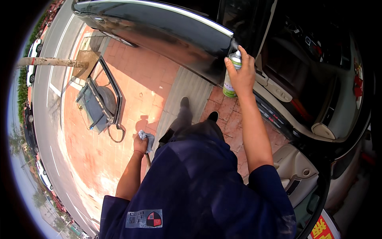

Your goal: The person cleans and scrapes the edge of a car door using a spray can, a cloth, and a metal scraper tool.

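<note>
My right hand (241, 75) grips an upright green-and-white aerosol can (230, 88), index finger on its top, beside the rear edge of a dark car door panel (183, 44). A faint pale haze shows at the nozzle. My left hand (139, 144) is lower left, closed on a crumpled pale grey cloth (147, 140); a thin stick-like thing extends below it, partly hidden by my body.
Right: open car interior with dark seat (284, 67), sill (270, 115) and beige door trim (294, 167). Left: a loose window frame with glass (95, 107) on red paving (139, 79), a tree trunk (51, 61), and a road (55, 131) with cars.
</note>
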Demonstrator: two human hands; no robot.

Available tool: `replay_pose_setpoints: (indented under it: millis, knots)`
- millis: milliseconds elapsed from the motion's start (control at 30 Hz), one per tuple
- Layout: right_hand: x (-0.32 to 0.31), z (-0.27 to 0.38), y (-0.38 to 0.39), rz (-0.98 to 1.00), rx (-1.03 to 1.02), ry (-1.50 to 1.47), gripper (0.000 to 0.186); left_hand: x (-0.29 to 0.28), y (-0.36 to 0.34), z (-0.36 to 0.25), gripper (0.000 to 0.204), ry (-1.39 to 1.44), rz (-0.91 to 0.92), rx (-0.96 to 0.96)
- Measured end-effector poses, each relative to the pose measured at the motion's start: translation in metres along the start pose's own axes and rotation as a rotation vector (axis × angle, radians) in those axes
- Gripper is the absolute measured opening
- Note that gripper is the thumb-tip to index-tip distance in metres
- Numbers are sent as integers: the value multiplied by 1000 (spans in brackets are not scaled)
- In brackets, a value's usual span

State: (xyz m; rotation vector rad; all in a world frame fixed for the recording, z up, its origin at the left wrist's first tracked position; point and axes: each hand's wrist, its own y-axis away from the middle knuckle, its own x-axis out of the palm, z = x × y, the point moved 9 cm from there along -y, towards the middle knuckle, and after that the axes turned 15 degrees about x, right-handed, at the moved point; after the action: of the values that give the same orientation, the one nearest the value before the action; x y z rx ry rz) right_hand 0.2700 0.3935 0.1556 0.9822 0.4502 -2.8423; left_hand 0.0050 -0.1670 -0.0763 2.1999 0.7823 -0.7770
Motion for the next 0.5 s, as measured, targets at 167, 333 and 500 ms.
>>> replay_pose_setpoints:
  millis: [167,333,500]
  knots:
    - [10,-14,14,50,71,106,60,7,11,1,32,13,19,-17]
    - [20,-45,60,131,105,145,61,-1,18,9,31,-73,75,-98]
    - [43,-79,97,186,122,141,62,-15,19,36,32,-111,53,-39]
